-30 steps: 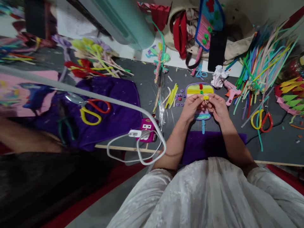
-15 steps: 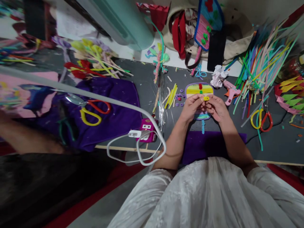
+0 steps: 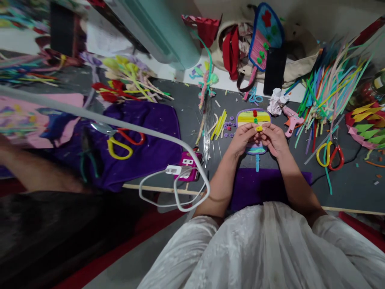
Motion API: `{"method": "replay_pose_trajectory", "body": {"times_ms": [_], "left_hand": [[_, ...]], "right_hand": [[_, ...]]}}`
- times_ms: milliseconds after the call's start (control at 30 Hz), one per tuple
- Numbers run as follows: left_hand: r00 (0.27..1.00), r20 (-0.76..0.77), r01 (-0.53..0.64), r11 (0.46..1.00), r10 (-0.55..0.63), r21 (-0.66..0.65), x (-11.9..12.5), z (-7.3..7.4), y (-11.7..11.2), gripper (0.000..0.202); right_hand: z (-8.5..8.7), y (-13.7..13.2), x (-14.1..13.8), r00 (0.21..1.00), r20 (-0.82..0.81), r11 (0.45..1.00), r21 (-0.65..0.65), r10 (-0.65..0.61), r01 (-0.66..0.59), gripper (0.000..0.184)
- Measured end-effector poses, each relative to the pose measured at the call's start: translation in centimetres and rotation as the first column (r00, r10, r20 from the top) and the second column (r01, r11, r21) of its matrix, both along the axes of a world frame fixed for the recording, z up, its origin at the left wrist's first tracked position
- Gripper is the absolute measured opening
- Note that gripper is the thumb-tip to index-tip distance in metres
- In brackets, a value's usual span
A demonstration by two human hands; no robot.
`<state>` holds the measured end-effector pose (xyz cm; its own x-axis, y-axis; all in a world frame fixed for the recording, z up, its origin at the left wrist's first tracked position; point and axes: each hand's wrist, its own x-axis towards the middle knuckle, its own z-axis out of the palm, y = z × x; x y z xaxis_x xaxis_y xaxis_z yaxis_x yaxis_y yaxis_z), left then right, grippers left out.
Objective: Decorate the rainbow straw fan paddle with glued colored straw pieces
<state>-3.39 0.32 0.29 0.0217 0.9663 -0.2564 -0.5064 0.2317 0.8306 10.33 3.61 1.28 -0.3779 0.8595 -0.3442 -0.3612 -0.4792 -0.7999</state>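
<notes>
Between the fingertips of my left hand [image 3: 244, 138] and my right hand [image 3: 272, 138] is a small yellow pipe cleaner coil [image 3: 259, 129]. Both hands are pinched closed on it. Beneath them lies a popsicle-shaped craft piece [image 3: 247, 117] with yellow and blue stripes, a purple border and a light blue stick; my hands cover its middle. A red and a green dot sit on its upper part. Left of it are several small purple coils [image 3: 231, 124] with a red one among them, and several cut yellow pipe cleaner pieces [image 3: 220, 124].
A pink glue gun [image 3: 292, 120] and crumpled paper [image 3: 277, 101] lie right of the craft. Beyond are a pipe cleaner bundle [image 3: 326, 94] and scissors [image 3: 330, 155]. Thin wires [image 3: 206, 142] and a magenta power strip [image 3: 190, 164] with a white cable lie left. A co-worker's arm [image 3: 39, 166] is at far left.
The view has shifted slightly, so the table's things sit a little further right and lower. My hands still hold the yellow coil, which appears turned slightly between the fingertips.
</notes>
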Motion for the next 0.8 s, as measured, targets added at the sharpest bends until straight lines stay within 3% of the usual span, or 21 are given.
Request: {"method": "replay_pose_trajectory", "body": {"times_ms": [233, 333, 433, 600, 800], "left_hand": [[0.998, -0.017, -0.063, 0.998, 0.064, 0.013, -0.3, -0.7, 0.5, 0.052], [0.982, -0.017, -0.184, 0.980, 0.186, 0.074, -0.6, -0.7, 0.6, 0.053], [0.952, -0.116, -0.265, 0.952, 0.283, 0.153, -0.6, -0.7, 0.6, 0.047], [0.878, -0.306, -0.291, 0.918, 0.368, 0.270, 0.2, -1.0, 0.7, 0.037], [0.831, -0.337, -0.324, 0.879, 0.441, 0.351, 0.6, -1.4, 1.0, 0.034]], "right_hand": [[-0.5, 0.3, -0.4, 0.993, 0.070, 0.995, 0.047, -0.091, 0.088, 0.031], [-0.7, 0.5, -0.4, 0.967, 0.127, 0.967, 0.159, -0.221, 0.200, 0.029], [-0.9, 0.4, -0.4, 0.926, 0.189, 0.916, 0.306, -0.326, 0.260, 0.026], [-0.9, -0.1, -0.6, 0.906, 0.247, 0.879, 0.424, -0.342, 0.216, 0.025], [-0.9, -0.5, -1.0, 0.923, 0.258, 0.887, 0.435, -0.287, 0.155, 0.025]]}}
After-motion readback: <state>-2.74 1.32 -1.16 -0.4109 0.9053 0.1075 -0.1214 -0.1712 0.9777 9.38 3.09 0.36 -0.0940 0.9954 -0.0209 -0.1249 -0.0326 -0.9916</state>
